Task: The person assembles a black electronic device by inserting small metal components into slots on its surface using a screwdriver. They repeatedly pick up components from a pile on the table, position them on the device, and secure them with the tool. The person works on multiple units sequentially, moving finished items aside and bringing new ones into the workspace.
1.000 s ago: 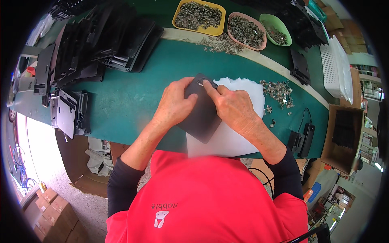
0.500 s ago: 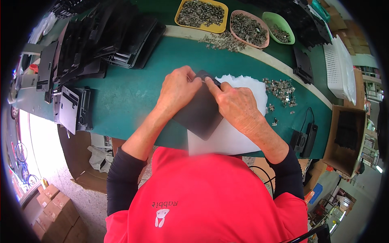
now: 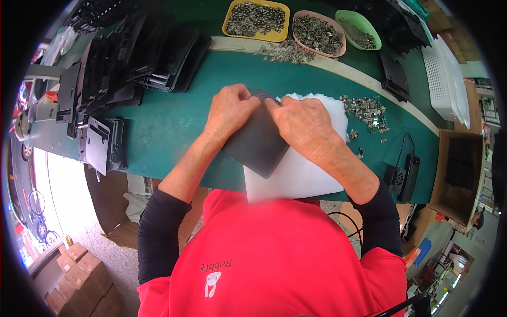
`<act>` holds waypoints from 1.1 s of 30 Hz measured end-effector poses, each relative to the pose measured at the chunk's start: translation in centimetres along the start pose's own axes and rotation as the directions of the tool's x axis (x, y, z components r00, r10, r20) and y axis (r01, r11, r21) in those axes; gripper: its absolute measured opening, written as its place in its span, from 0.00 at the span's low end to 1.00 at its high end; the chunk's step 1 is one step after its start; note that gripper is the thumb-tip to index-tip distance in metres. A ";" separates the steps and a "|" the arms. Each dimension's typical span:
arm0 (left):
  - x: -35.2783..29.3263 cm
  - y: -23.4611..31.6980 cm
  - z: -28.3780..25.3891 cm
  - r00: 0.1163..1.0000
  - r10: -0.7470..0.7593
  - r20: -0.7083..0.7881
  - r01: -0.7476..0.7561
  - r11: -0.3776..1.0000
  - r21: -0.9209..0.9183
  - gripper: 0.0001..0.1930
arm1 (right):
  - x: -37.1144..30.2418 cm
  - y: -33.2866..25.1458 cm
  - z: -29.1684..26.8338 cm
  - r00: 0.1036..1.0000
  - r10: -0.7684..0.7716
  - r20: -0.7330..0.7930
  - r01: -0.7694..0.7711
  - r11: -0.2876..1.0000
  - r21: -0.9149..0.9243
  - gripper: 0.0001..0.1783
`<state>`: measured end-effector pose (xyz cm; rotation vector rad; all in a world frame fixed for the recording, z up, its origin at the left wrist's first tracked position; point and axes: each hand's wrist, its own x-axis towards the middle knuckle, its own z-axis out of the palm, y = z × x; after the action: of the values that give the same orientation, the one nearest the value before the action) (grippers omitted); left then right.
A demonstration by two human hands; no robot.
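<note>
A dark grey flat panel (image 3: 259, 145) lies cornerwise in front of me, partly over a white sheet (image 3: 296, 182) with a ragged far edge. My left hand (image 3: 227, 110) is closed at the panel's far left edge, thumb and fingers pinched there. My right hand (image 3: 307, 127) has its fingers curled over the far right corner, the index fingertip on the panel. Whatever is beneath those curled fingers is hidden. Small shiny metal clips (image 3: 369, 112) lie loose to the right of the sheet.
A yellow tray (image 3: 288, 24), a pink bowl (image 3: 344, 45) and a green bowl (image 3: 376, 34) hold small metal parts. Black panels (image 3: 182, 58) are stacked at the left. A black charger-like device (image 3: 407, 177) sits at the right, near a cardboard box (image 3: 438, 193).
My right hand has curled in further and shifted slightly left; a black piece seen beneath its fingers is now mostly covered. My left hand stays at the panel. The whole view shifts slightly.
</note>
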<state>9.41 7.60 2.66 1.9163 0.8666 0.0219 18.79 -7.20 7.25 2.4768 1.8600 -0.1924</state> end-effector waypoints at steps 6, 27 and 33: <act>-1.0 -0.7 -0.3 1.000 -0.012 0.006 0.013 0.996 -0.093 0.13 | -0.7 0.5 0.9 0.998 0.033 -0.047 -0.027 0.993 0.119 0.19; -1.6 0.2 0.3 0.999 -0.008 -0.032 0.005 0.994 -0.113 0.15 | -0.8 1.2 3.5 0.984 -0.019 -0.180 0.038 0.994 0.106 0.27; -1.6 -0.1 0.4 0.999 -0.003 -0.041 -0.001 0.993 -0.119 0.14 | -0.4 0.5 2.4 0.993 -0.025 -0.120 0.033 0.997 0.064 0.27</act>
<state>8.38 6.38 2.89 1.8098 0.8748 0.1107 19.01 -8.01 4.94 2.5590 1.9667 -0.1117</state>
